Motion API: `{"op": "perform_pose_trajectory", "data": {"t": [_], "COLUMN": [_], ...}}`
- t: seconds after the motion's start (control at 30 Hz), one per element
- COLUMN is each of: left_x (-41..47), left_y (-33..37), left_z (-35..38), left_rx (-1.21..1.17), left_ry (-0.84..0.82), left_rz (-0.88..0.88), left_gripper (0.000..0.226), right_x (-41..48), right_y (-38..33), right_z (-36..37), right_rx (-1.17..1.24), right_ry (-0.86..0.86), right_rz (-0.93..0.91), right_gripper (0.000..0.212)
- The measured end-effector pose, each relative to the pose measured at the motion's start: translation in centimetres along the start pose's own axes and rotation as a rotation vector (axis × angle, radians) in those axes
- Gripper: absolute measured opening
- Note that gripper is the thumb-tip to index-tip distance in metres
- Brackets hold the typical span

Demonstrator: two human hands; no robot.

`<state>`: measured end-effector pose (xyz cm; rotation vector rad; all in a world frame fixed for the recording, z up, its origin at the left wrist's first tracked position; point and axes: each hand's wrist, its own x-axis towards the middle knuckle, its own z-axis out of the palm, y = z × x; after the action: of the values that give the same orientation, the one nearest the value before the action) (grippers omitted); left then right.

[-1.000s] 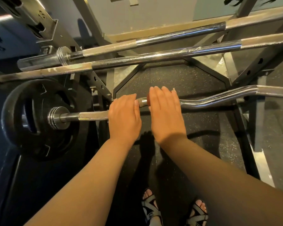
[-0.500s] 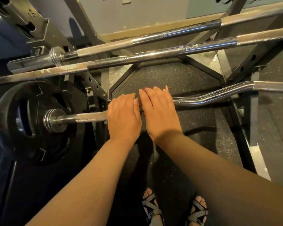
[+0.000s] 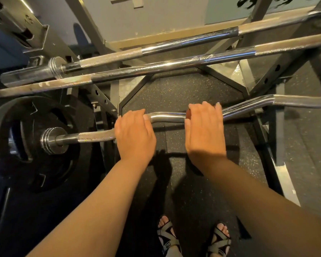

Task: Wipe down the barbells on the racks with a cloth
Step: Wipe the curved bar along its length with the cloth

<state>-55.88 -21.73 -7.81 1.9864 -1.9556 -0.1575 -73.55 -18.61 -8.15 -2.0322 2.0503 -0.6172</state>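
Note:
A chrome curl bar with bends lies across the rack in front of me. My left hand grips it just right of its knurled part, fingers curled over the top. A short way to the right, my right hand lies over the same bar with its fingers wrapped over the far side. A small reddish-brown cloth peeks out beside that hand's thumb; most of it is hidden under the palm. Two straight barbells rest higher on the rack behind.
A black weight plate sits on the curl bar's left end behind a chrome collar. Grey rack uprights and a floor frame surround the speckled rubber mat. My sandalled feet stand below.
My right hand has slid right along the curl bar, away from my left hand, baring a stretch of chrome between them. The left hand kept its grip.

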Motion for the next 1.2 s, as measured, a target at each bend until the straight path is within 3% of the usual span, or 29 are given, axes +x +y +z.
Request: {"op": "perform_pose_trajectory", "data": {"t": [0.1, 0.17, 0.27, 0.37, 0.53, 0.6, 0.73, 0.83, 0.93, 1.03, 1.1, 1.2], "left_x": [-0.2, -0.4, -0.8, -1.2, -1.4, -1.3, -1.3, -1.4, -1.2, -1.5, -1.6, -1.7], "left_y": [0.8, 1.4, 2.5, 4.5, 8.3, 8.7, 8.9, 9.7, 11.0, 12.7, 13.9, 15.5], "left_z": [0.1, 0.1, 0.2, 0.7, 2.3, 2.7, 2.9, 3.3, 3.9, 4.6, 5.1, 5.6], "left_rx": [-0.004, -0.005, -0.031, -0.055, -0.008, 0.003, -0.037, -0.009, 0.012, 0.034, 0.036, 0.011], "left_ry": [0.008, -0.002, -0.031, -0.047, -0.098, -0.084, -0.045, -0.018, -0.023, -0.051, -0.067, -0.091], "left_rz": [-0.056, -0.046, 0.044, 0.069, 0.163, 0.153, 0.123, 0.097, 0.073, 0.178, 0.224, 0.205], "left_gripper": [0.039, 0.042, 0.043, 0.042, 0.049, 0.047, 0.043, 0.045, 0.043, 0.049, 0.051, 0.053], "right_x": [1.3, 1.3, 0.5, 0.8, 0.7, 1.4, 1.9, 1.9, 1.7, 1.9, 2.5, 2.5], "right_y": [0.8, 3.3, 6.7, 5.9, 4.7, 6.6, 11.1, 10.6, 8.8, 10.0, 11.7, 15.3], "right_z": [-0.7, -1.9, -3.8, -3.7, -3.2, -4.3, -6.1, -5.8, -5.1, -5.6, -6.6, -8.2], "right_rx": [-0.06, -0.136, -0.158, -0.116, -0.056, -0.087, -0.043, -0.039, -0.147, -0.152, -0.157, -0.137], "right_ry": [-0.1, -0.111, 0.003, -0.021, -0.159, -0.158, -0.005, -0.004, -0.115, -0.181, -0.128, 0.029], "right_rz": [-0.178, -0.199, -0.005, 0.094, -0.219, -0.265, -0.051, 0.055, -0.147, -0.315, -0.265, -0.02], "right_gripper": [0.03, 0.027, 0.029, 0.032, 0.036, 0.031, 0.024, 0.027, 0.03, 0.033, 0.025, 0.022]}}
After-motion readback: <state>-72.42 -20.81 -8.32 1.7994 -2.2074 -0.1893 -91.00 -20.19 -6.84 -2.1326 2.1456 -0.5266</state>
